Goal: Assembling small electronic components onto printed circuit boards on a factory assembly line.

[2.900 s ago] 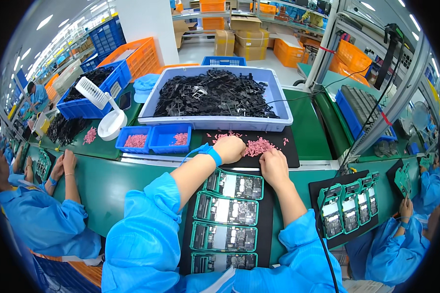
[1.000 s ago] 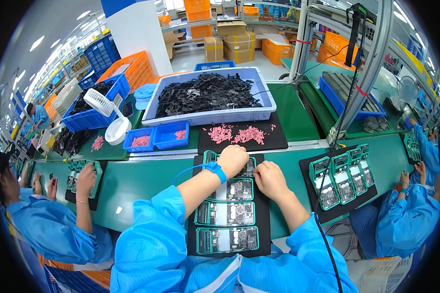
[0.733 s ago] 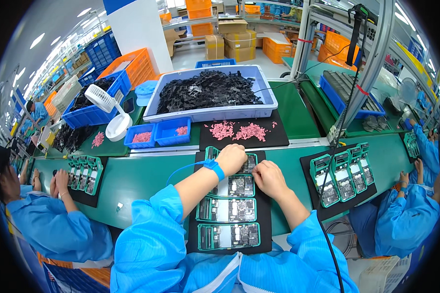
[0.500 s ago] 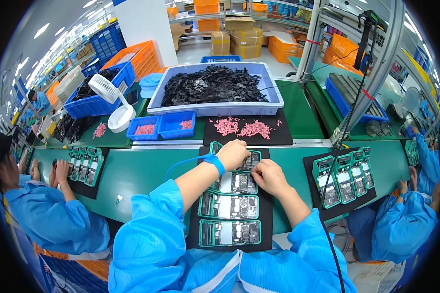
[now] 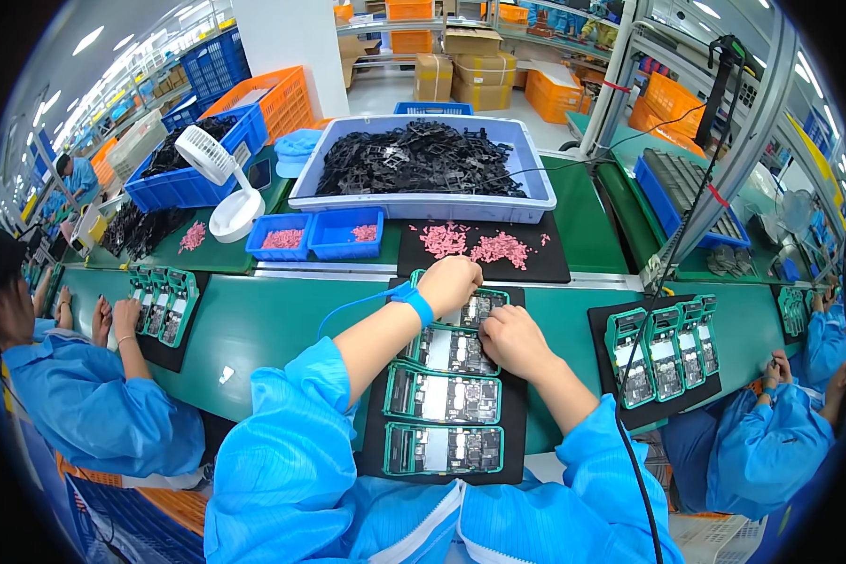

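Note:
Several green-framed circuit boards lie in a column on a black mat in front of me. My left hand, with a blue wrist strap, is over the farthest board, its fingers bent together. Close to that board's right end, my right hand has its thumb and fingers pinched. Whatever either hand holds is too small or hidden to make out. Beyond my hands, small pink pieces lie in loose piles on another black mat.
A large pale-blue tub heaped with black plastic parts stands behind. Two small blue trays hold pink pieces, beside a white fan. More framed boards lie on the right. Co-workers in blue sit on both sides. A black cable hangs across the right.
My left hand has shifted slightly toward the far edge of the mat. My right hand stays near the farthest board, fingers still pinched. The whole view has shifted a little.

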`<state>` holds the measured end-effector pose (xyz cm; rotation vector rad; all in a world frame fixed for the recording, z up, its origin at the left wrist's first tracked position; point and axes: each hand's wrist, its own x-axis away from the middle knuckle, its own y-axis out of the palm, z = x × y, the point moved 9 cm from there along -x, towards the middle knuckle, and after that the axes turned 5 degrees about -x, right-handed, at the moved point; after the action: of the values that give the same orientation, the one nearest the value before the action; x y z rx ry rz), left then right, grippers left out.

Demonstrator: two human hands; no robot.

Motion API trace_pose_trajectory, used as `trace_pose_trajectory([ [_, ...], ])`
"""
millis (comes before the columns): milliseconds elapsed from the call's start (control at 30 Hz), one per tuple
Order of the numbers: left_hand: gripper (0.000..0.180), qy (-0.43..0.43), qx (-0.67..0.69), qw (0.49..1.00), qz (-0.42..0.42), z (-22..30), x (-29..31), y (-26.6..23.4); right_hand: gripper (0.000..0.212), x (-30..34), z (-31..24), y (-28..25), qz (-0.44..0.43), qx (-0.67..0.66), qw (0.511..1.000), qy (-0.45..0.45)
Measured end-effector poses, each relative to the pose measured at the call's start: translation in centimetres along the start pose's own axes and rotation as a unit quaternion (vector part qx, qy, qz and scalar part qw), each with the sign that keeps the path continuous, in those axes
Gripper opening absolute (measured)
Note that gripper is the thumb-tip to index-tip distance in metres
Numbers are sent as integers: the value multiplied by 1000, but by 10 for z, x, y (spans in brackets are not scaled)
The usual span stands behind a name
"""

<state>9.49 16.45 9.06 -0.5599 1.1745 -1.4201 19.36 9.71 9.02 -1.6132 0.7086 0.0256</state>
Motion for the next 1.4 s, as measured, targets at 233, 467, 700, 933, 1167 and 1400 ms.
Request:
trace_pose_trajectory([
  [233, 12, -16, -48, 999, -11, -6, 0, 0, 5, 6, 10, -4, 36, -117, 992, 33],
  [467, 12, -28, -60, 998, -23, -6, 0, 0, 4, -7, -8, -3, -14, 11, 999, -39],
  [700, 12, -69, -21, 997, 8, -27, -16, -9, 5, 2, -17, -7, -21, 30, 997, -62],
  [933, 9, -92, -134, 986, -27, -66, -51, 14, 5, 5, -19, -11, -46, 2, 997, -63],
  [1167, 13, -138, -149, 977, -70, -81, -60, 27, 5, -22, 56, -22, 71, -163, 980, 91],
  [1400, 13, -125, -113, 983, -80, -88, -56, 30, 4, -77, 114, 27, 64, -140, 978, 141],
])
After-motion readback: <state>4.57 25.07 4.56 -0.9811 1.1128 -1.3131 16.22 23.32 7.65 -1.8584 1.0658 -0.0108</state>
